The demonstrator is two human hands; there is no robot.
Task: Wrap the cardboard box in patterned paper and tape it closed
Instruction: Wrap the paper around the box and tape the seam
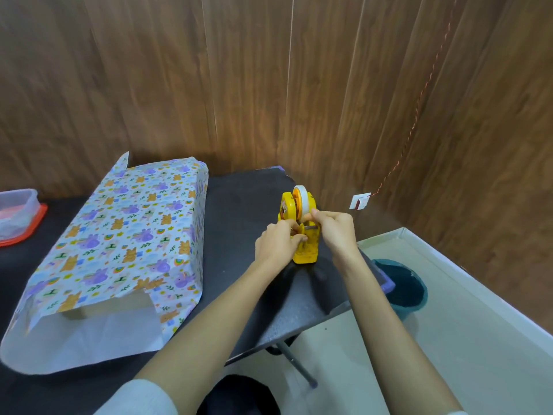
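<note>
Fingers (294, 227) of my left hand (276, 244) curl round the dispenser (305, 253). Right hand (335, 232) pinches tape (302, 194) under the roll; loose end too thin to see. Box (110, 308) sits left on table (245, 205), paper (131, 235) around it, 1 end open.

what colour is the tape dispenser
Yellow, holding a white tape roll; the tape dispenser shows best in the head view.

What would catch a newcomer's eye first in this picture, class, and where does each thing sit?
The large box in animal-patterned wrapping paper dominates the left of the black table, its near end open, showing cardboard and the paper's white underside. Right of centre, the left hand and right hand pinch at a yellow plastic tape dispenser.
</note>
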